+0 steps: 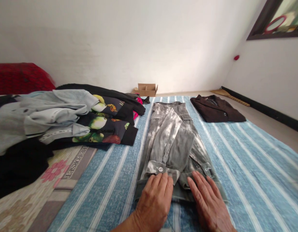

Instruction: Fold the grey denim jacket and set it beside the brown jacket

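Observation:
A grey and white mottled denim jacket (174,141) lies folded into a long strip, its sleeves laid down over the body. My left hand (153,199) rests on the near end of it, fingers side by side and laid over the left cuff (161,169), which has a button; its thumb is hidden. Beside the other cuff, my right hand (210,203) lies flat on the jacket with its fingers spread. Neither hand lifts the cloth.
Blue striped sheet (238,154) surrounds the jacket. A pile of loose clothes (54,116) spreads at the left, over a flowered mat (64,164). A folded dark brown garment (216,109) lies back right. An open cardboard box (147,89) stands near the wall.

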{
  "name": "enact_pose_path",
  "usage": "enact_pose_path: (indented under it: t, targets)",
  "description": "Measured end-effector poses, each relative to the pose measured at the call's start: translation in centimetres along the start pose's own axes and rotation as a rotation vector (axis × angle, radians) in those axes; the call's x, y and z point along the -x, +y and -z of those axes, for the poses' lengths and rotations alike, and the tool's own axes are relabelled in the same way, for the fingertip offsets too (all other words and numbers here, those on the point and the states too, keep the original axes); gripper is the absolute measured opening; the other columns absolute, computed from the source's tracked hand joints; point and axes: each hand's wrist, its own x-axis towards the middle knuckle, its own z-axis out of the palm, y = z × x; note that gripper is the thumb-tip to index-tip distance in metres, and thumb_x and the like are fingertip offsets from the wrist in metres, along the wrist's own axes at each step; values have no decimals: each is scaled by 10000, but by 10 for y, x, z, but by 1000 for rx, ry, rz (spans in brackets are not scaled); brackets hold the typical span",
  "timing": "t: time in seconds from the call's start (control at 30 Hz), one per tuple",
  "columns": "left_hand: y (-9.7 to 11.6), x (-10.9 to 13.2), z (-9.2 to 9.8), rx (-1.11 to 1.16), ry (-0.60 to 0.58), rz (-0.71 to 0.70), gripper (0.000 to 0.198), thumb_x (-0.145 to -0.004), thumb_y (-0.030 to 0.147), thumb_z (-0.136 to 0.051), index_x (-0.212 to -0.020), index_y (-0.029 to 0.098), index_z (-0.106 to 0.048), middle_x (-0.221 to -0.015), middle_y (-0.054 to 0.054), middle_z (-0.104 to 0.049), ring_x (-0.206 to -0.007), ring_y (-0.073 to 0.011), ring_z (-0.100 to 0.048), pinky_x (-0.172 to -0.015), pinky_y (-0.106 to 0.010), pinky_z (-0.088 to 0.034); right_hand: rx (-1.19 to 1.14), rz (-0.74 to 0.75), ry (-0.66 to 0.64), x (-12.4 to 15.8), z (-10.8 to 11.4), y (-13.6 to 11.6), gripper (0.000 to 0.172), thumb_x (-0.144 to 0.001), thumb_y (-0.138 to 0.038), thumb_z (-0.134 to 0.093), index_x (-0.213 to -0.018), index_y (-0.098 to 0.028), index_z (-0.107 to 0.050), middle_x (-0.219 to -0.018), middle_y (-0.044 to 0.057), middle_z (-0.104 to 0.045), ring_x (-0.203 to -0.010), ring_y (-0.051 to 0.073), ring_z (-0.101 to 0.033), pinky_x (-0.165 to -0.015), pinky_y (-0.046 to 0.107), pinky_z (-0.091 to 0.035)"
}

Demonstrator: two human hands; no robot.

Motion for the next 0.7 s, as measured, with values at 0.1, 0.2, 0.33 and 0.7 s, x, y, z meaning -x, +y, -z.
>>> enact_pose_path:
  t: [0.1, 0.2, 0.33, 0.7]
  targets:
    - [1, 2, -3, -20, 14, -10, 446, -918, 128, -226, -1127, 106, -619, -1108, -145, -649, -1014, -220, -586, -914, -372, -427, 3, 19, -1, 2, -4, 3, 568, -875, -72, -317, -1438, -151, -334, -1361, 132, -508, -1296, 250, -419, -1080, 463, -284]
    - [0, 6, -7, -29, 63, -22, 451, -931, 139, -214, -1120, 104, -622, -1101, -143, -651, -1021, -225, -580, -921, -377, -416, 26, 62, -2, 3, -6, 4, 506, -875, -90, -346, -1364, -167, -451, -1347, 120, -524, -1297, 268, -415, -1084, 484, -272]
    - [-3, 13, -20, -26, 148, -48, 441, -947, 162, -223, -1135, 122, -619, -1111, -121, -654, -1030, -225, -569, -936, -381, -394, 55, 104, 14, 1, -7, 4, 454, -889, -104, -331, -1299, -156, -519, -1313, 133, -550, -1280, 279, -433, -1076, 501, -279]
    - [-19, 17, -37, -102, 425, 6, 374, -930, 154, -292, -1130, 152, -609, -1157, -105, -641, -1162, -225, -503, -1070, -456, -282, 113, 149, 183, -12, -9, 12, 395, -961, -314, -306, -1190, -203, -607, -1140, 80, -662, -1118, 230, -577, -1131, 480, -183]
